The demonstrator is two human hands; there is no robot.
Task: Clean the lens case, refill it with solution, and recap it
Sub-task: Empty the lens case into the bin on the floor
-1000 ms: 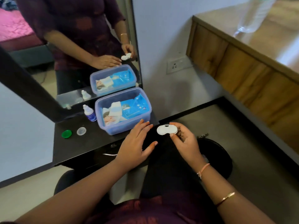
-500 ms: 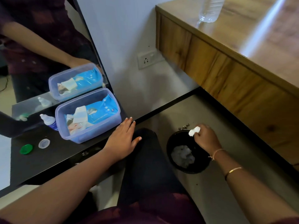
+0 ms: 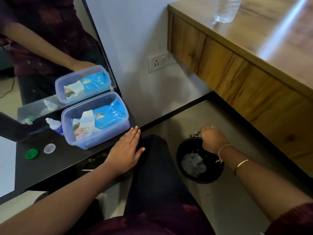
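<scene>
Movement: right hand (image 3: 214, 139) had swung over the bin (image 3: 210, 175) and curled tight, lens case no longer visible (probably inside fist, can't tell), likely dumping old solution. Left hand (image 3: 125, 150) lay flat left of bin; green cap (image 3: 31, 153), clear cap (image 3: 49, 148), solution bottle (image 3: 55, 125) farther left.

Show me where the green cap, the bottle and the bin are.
green cap (image 3: 31, 153): head view, on the middle of the cap.
bottle (image 3: 58, 129): head view, on its blue body.
bin (image 3: 178, 154): head view, on its left rim.
</scene>
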